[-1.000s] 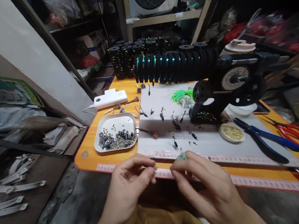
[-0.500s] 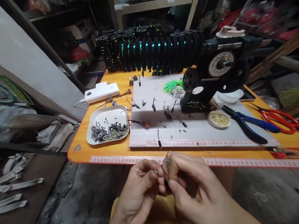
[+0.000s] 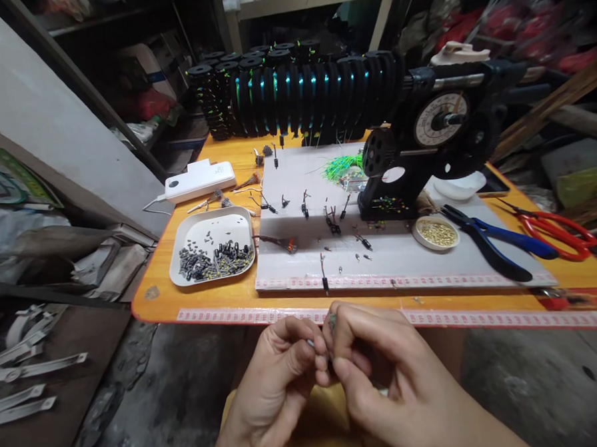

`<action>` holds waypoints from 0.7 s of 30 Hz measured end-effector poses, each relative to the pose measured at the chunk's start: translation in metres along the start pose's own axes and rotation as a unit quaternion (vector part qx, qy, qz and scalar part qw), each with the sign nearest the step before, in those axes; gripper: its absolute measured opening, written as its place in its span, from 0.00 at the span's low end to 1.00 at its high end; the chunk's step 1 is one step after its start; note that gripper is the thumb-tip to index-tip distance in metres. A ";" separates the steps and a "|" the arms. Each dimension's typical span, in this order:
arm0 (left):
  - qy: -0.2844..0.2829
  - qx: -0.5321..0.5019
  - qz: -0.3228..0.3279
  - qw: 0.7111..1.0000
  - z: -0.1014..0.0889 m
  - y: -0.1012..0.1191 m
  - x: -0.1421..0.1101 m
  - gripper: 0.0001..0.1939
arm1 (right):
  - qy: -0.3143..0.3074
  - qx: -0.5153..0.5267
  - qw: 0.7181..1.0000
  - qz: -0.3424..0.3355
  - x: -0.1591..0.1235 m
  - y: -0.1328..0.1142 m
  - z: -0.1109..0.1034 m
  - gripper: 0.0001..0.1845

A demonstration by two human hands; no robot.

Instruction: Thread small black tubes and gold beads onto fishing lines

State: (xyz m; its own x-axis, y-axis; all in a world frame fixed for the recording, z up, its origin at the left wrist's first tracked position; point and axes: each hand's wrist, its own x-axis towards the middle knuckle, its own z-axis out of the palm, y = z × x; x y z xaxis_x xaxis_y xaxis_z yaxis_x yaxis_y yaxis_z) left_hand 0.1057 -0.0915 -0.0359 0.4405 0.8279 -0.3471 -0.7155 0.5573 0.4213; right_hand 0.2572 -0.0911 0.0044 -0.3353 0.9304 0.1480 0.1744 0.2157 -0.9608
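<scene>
Both of my hands meet in front of the table's near edge, fingertips almost touching. Between thumb and fingers, my left hand (image 3: pixel 279 384) pinches a tiny grey piece (image 3: pixel 310 343), of which only the tip shows. My right hand (image 3: pixel 386 365) is closed in a pinch beside it; a small dark greenish bit (image 3: pixel 332 320) peeks out at its index finger, too covered to name. Just beyond the hands, a small black part with a thin stem (image 3: pixel 325 285) lies on the white board (image 3: pixel 291 277). Several similar dark pieces are scattered farther up the board.
A white tray (image 3: pixel 178 273) of small grey and black parts sits left. A black machine (image 3: pixel 443 126) with rows of spools (image 3: pixel 316 96) stands behind. A dish of gold beads (image 3: pixel 436 233), pliers (image 3: pixel 494 246) and red scissors (image 3: pixel 554 233) lie right. Measuring tape (image 3: pixel 464 320) runs along the front edge.
The hands keep nearly the same pinching pose. The view has shifted slightly, and the stemmed black part near the board's front edge now appears a little farther right.
</scene>
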 end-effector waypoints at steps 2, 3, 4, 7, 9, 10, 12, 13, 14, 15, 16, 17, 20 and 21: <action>-0.002 0.005 0.006 1.000 -0.001 0.000 0.000 0.10 | -0.004 -0.004 1.000 0.006 -0.001 0.000 0.000 0.11; -0.006 0.009 0.008 1.000 -0.001 0.001 0.000 0.09 | -0.006 -0.009 1.000 0.010 -0.001 0.000 -0.001 0.11; -0.012 0.014 0.009 1.000 -0.002 0.001 0.000 0.09 | -0.008 -0.017 1.000 0.013 -0.002 0.000 -0.001 0.10; -0.033 0.039 0.007 0.999 -0.003 0.003 0.000 0.07 | -0.016 -0.047 0.998 0.029 -0.004 0.001 -0.004 0.10; -0.029 0.063 0.024 0.997 -0.003 0.004 -0.001 0.07 | -0.024 -0.051 0.998 0.042 -0.005 0.003 -0.006 0.09; -0.018 0.080 0.043 0.996 -0.002 0.006 -0.001 0.07 | -0.027 -0.043 0.998 0.046 -0.005 0.004 -0.008 0.08; -0.003 0.137 0.094 0.986 -0.001 0.009 -0.001 0.07 | -0.027 -0.012 0.998 0.050 -0.003 0.007 -0.010 0.06; 0.000 0.175 0.122 0.977 -0.001 0.011 -0.001 0.07 | -0.025 0.007 0.998 0.050 -0.002 0.009 -0.011 0.05; -0.001 0.213 0.149 0.966 -0.001 0.013 -0.001 0.07 | -0.023 0.027 0.998 0.051 -0.001 0.010 -0.013 0.05; -0.009 0.249 0.169 0.954 -0.001 0.014 -0.001 0.07 | -0.019 0.045 0.997 0.051 0.000 0.012 -0.014 0.05; -0.023 0.280 0.180 0.943 -0.001 0.016 -0.002 0.07 | -0.018 0.059 0.997 0.048 0.002 0.013 -0.015 0.05; -0.038 0.303 0.186 0.934 -0.002 0.017 -0.002 0.08 | -0.017 0.066 0.997 0.041 0.003 0.015 -0.016 0.04; -0.070 0.343 0.209 0.913 -0.002 0.017 -0.001 0.10 | -0.011 0.051 0.998 -0.031 0.005 0.018 -0.020 0.03; -0.081 0.347 0.223 0.907 -0.002 0.016 -0.001 0.09 | -0.011 0.027 0.997 -0.070 0.006 0.019 -0.023 0.03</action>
State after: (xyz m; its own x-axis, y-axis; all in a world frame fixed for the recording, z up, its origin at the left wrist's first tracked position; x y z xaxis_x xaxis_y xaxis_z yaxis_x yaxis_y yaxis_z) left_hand 0.0926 -0.0836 -0.0299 0.3052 0.9479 0.0917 -0.3526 0.0230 0.9355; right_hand 0.2797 -0.0751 -0.0079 -0.3735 0.8851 0.2777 0.0746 0.3271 -0.9421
